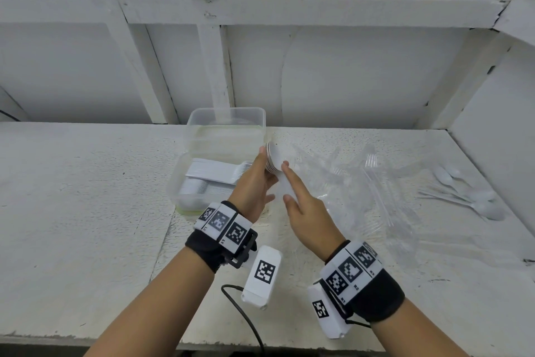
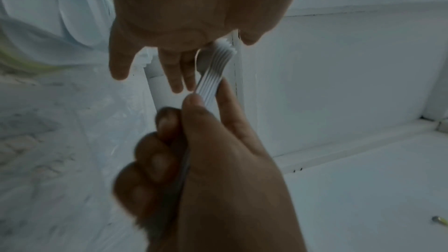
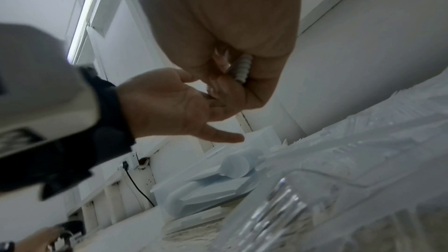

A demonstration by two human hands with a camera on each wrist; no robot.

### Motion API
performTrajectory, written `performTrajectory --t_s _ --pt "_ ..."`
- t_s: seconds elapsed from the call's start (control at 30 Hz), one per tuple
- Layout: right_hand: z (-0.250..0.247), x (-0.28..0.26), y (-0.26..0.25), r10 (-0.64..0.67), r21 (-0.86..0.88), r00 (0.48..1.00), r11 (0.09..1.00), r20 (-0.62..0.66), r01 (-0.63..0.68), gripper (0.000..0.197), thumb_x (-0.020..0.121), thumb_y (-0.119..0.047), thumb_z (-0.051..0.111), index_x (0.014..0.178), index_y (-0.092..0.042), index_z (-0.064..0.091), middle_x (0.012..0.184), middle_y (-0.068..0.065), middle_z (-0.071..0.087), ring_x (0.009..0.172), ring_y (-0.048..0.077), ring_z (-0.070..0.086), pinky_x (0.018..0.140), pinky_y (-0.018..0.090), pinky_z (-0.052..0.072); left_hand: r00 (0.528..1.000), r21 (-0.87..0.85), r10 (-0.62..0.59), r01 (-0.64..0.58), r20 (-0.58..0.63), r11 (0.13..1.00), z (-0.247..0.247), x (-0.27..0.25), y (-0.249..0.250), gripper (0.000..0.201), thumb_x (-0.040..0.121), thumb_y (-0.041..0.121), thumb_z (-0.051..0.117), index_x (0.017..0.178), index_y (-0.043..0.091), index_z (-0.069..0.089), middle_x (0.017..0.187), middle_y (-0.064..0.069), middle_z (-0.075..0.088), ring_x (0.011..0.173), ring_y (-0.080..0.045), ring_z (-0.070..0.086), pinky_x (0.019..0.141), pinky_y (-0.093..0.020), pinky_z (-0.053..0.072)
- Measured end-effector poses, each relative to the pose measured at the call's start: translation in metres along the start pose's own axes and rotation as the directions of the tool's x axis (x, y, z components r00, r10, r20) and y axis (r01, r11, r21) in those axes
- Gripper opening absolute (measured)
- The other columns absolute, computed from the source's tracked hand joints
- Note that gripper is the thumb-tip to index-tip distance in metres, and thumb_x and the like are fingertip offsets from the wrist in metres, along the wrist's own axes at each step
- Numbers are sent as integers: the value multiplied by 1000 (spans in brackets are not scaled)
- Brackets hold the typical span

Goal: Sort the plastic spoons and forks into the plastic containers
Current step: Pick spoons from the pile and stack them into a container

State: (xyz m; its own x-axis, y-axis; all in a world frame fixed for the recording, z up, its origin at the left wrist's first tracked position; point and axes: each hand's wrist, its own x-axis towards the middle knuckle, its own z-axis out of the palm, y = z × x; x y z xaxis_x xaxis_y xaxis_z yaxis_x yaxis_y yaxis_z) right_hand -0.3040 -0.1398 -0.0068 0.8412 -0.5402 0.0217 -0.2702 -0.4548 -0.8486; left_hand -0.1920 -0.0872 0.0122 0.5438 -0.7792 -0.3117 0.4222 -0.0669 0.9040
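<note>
A stack of white plastic spoons [image 1: 273,158] hangs above the table between both hands. My right hand [image 1: 292,185] grips the handles, index finger lying along the stack; the left wrist view shows thumb and index pinching the stack [image 2: 213,76] with the other fingers curled. My left hand [image 1: 259,174] lies with straight fingers against the stack's left side, near the bowls. Just left of the hands stands the near clear container [image 1: 173,180], which holds rows of stacked white spoons. Behind it is a second clear container [image 1: 225,122]. Clear plastic forks [image 1: 376,191] are heaped at the right.
Several loose white spoons [image 1: 474,200] lie at the table's far right near the side wall. A black cable [image 1: 246,316] hangs from the left wrist camera over the table's front edge. White wall panels close the back.
</note>
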Motion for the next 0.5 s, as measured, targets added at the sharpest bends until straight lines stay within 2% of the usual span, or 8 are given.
performTrajectory --t_s 0.07,0.1,0.13,0.2,0.27,0.37,0.43,0.5 --pt "-1 3 1 -11 -83 1000 997 -5 11 55 100 -15 35 148 -32 13 88 -1 58 64 5 53 67 16 43 999 80 -45 47 -25 996 -3 -2 -4 34 97 50 30 109 29 54 119 0 63 115 -12 54 100 -44 36" --pt "0 5 0 -14 -122 1000 992 -3 13 55 100 -16 35 148 -30 12 93 -3 56 74 9 58 71 18 45 998 101 -50 55 -49 993 -4 -4 -7 31 98 47 34 107 25 54 112 -1 65 109 -12 57 96 -42 40" --pt "1 6 0 -9 -153 1000 988 -3 8 54 100 -16 35 148 -28 12 98 -2 58 80 15 60 73 22 47 996 101 -43 50 -73 994 -5 -6 -10 27 98 43 39 105 22 54 106 -2 67 104 -13 60 91 -41 44" --pt "5 8 -1 -2 -181 1000 983 -3 1 45 100 -16 35 141 -22 19 103 8 63 77 20 60 64 25 47 995 68 -19 25 -93 997 -9 -10 -15 25 97 36 45 102 15 57 98 -3 69 95 -15 63 85 -39 47" --pt "10 9 -4 -27 -174 1000 984 3 27 35 100 -15 35 134 -16 28 105 10 62 77 18 57 59 22 43 997 33 7 -5 -83 999 -13 -13 -17 22 96 29 49 97 9 60 94 -5 68 91 -16 63 84 -37 49" --pt "19 10 -10 -81 -101 996 991 22 83 34 99 -14 33 133 -14 35 110 3 57 88 12 57 68 16 41 993 -23 44 -47 -110 999 -23 -16 -14 18 95 18 51 86 8 62 86 -6 68 84 -16 65 80 -32 53" --pt "26 12 -14 -94 -70 995 993 44 97 31 100 -15 32 131 -14 34 96 -6 54 73 2 52 58 11 36 987 -37 80 -86 -141 996 -30 -18 -9 19 96 15 49 84 6 61 78 -6 67 74 -15 66 70 -26 56" --pt "30 14 -19 -119 -59 991 991 53 122 29 100 -16 33 129 -15 33 82 -10 49 62 2 49 52 14 36 975 -47 130 -140 -180 989 -37 -19 1 21 97 11 45 82 5 59 69 -5 64 67 -15 62 63 -24 54"
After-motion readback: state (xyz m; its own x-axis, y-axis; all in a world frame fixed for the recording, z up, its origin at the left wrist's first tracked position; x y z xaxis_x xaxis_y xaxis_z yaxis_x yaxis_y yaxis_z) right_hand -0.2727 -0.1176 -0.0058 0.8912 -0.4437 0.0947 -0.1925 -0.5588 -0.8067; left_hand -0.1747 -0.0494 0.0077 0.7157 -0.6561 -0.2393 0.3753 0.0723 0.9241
